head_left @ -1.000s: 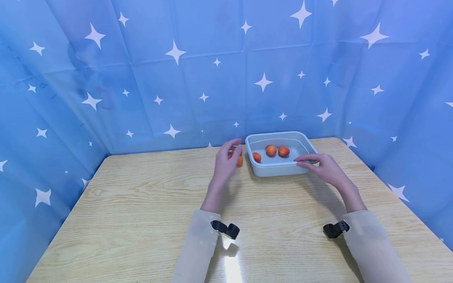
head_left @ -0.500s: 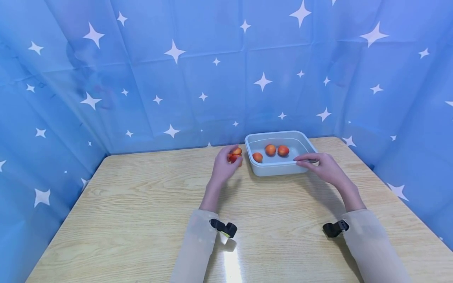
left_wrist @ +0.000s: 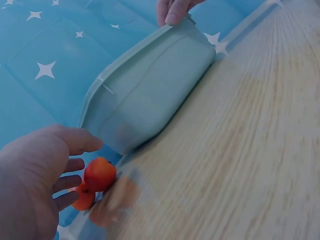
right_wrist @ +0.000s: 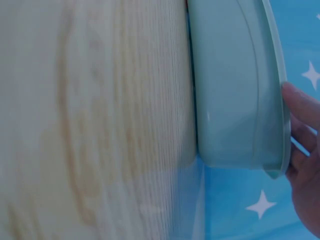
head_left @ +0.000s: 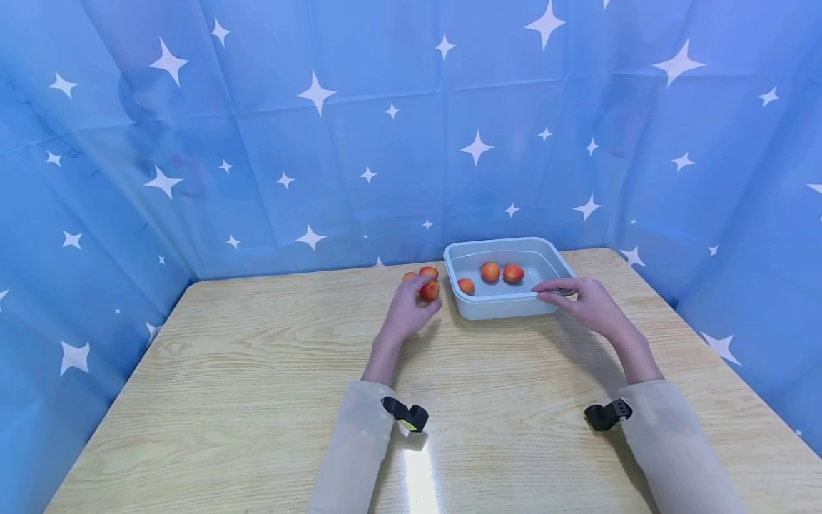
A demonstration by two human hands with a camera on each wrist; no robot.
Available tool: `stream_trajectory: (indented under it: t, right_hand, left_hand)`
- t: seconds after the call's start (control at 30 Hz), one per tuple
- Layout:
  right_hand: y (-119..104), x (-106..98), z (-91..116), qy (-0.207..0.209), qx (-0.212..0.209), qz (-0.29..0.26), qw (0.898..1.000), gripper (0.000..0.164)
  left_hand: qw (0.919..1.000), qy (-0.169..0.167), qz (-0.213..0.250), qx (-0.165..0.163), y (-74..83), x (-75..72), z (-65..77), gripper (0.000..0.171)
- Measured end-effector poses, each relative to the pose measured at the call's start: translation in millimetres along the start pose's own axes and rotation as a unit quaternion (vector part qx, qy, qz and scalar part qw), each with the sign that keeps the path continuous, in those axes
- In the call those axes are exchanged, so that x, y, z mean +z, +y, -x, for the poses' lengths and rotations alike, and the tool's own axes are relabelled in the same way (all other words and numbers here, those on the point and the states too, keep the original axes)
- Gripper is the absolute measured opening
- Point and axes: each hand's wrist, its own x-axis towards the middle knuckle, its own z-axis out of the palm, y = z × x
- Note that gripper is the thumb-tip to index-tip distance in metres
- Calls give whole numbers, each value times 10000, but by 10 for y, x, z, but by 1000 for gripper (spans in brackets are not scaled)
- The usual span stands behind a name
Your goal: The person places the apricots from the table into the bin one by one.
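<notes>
Near the back edge of the table, my left hand [head_left: 407,308] is beside several small red-orange fruits [head_left: 429,290], nectarine-like, just left of the container. In the left wrist view its thumb is held apart from the fingers [left_wrist: 68,182], which are spread right at a fruit [left_wrist: 100,174] without curling round it. A pale blue plastic container [head_left: 507,308] stands to the right, with 3 similar fruits [head_left: 491,272] inside. My right hand [head_left: 581,303] pinches its near right rim, thumb on one side and fingers on the other, as the right wrist view shows.
The wood-grain table [head_left: 257,385] reaches back to a blue curtain [head_left: 385,143] with white stars, which hangs behind and along both sides. The container stands close to this curtain. Black wrist cameras [head_left: 404,414] sit on both sleeves.
My left hand has drawn slightly back and lowered its fingers beside the fruits, so more of them show. The right hand keeps its pinch on the container's rim.
</notes>
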Motion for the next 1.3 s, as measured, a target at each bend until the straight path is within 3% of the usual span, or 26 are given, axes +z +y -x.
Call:
stream_trajectory:
  t: [0.37,0.6,0.83,1.1,1.3]
  right_hand:
    - [-7,2,-2,26,-8,-24,10000,23]
    - [-17,1,-1,9,-10,-41,10000,23]
    - [-20,3,-3,8,11,-36,10000,23]
    - [-28,-2,-3,6,22,-22,10000,23]
    - [-17,-1,-2,8,-3,-40,10000,23]
  left_hand:
    - [9971,-250,-663,-268,-68,41,-2,54]
    - [9968,-14,-649,-471,-38,31,16,46]
    - [9953,-106,-761,-590,-53,33,21,42]
    - [9966,77,-265,-778,-61,16,17,40]
    - [9974,346,194,-597,-46,-8,4,38]
